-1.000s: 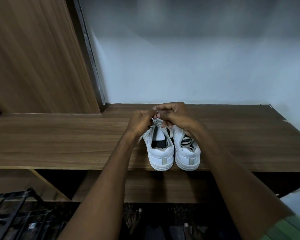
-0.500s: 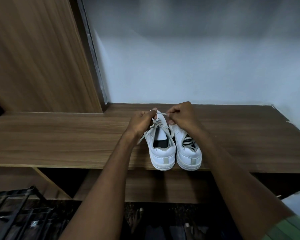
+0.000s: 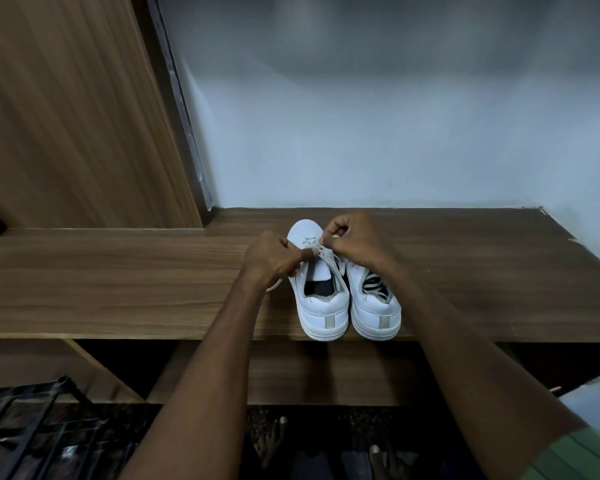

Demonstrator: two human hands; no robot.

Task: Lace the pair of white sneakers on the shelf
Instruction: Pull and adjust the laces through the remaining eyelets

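White leather and brown wood grain made up most of the scene: the pair of sneakers stood side by side at the front edge of the wooden shelf (image 3: pixel 118 278), heels toward the person, toes toward the pale wall (image 3: pixel 361 133). The left sneaker (image 3: pixel 321 306) showed only a lace crossing or two near its toe, with the tongue bare below; the right sneaker (image 3: pixel 376 313) had a lace (image 3: pixel 373 287) bunched loosely in its opening and looked unthreaded, though the right forearm hid its front.

Both hands worked over the left sneaker's eyelets. The left hand (image 3: pixel 269 259) had its fingers curled and pinched one lace end (image 3: pixel 328 258) near the middle of the shoe, and the right hand (image 3: pixel 352 237) was likewise curled tight, pinching the other end just beside it. The task seemed early, with one shoe barely started.

The heels sat right at the shelf's lip, so a firm tug toward the body could have dragged the left sneaker off the edge, possibly nudging its neighbour too. Pulling one end harder than the other would probably have left uneven lengths, and in the dim light a tip might have missed its eyelet or skipped one
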